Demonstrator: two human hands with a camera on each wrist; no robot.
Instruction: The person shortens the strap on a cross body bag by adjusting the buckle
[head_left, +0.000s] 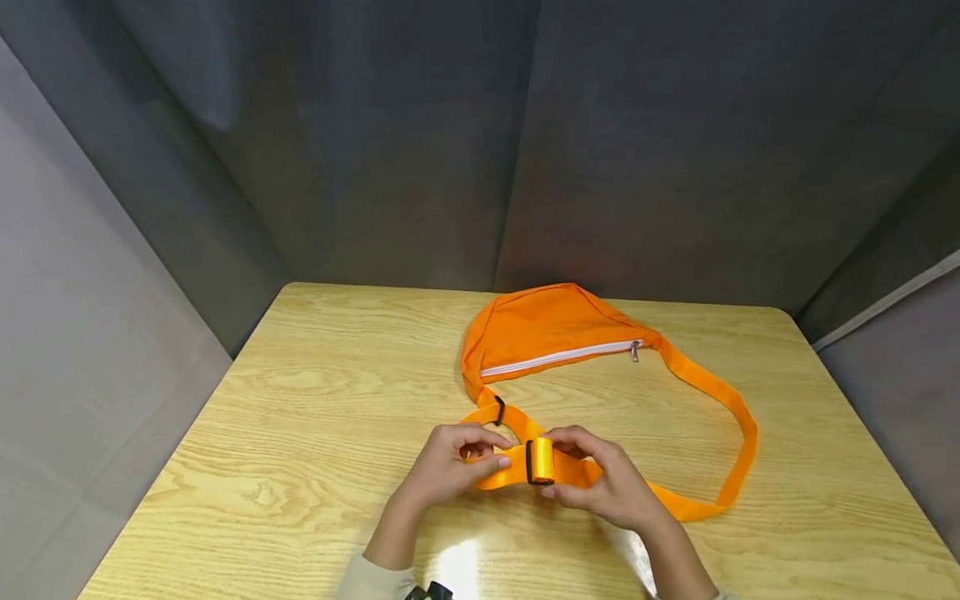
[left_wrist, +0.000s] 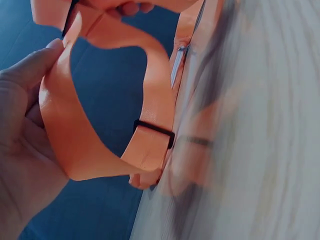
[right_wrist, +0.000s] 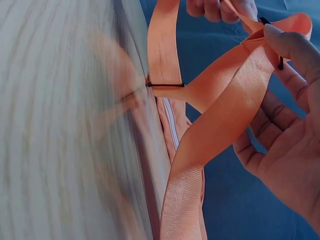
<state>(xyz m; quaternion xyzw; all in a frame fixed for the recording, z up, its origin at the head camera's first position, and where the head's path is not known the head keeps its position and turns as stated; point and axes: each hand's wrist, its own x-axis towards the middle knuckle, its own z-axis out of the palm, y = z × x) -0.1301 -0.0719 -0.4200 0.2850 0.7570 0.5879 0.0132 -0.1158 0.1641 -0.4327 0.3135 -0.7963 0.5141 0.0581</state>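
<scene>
An orange waist bag (head_left: 558,329) with a white zipper lies at the back of the table, its orange strap (head_left: 738,458) looping round to the front right. Between thumb and fingers my left hand (head_left: 450,462) pinches the strap, just left of a black slide buckle (head_left: 529,462). My right hand (head_left: 600,479) holds the buckle by its edges, thumb below and fingers above; a fold of webbing bulges through it. A second black ring (left_wrist: 154,132) sits on the strap near the bag's left end, and the right wrist view shows it close over the tabletop.
The wooden table (head_left: 322,400) has a glossy top that mirrors the strap. A dark curtain (head_left: 390,150) hangs behind its back edge, with pale grey panels (head_left: 97,317) on both sides. The metal zipper pull (head_left: 634,351) lies near the bag's right end.
</scene>
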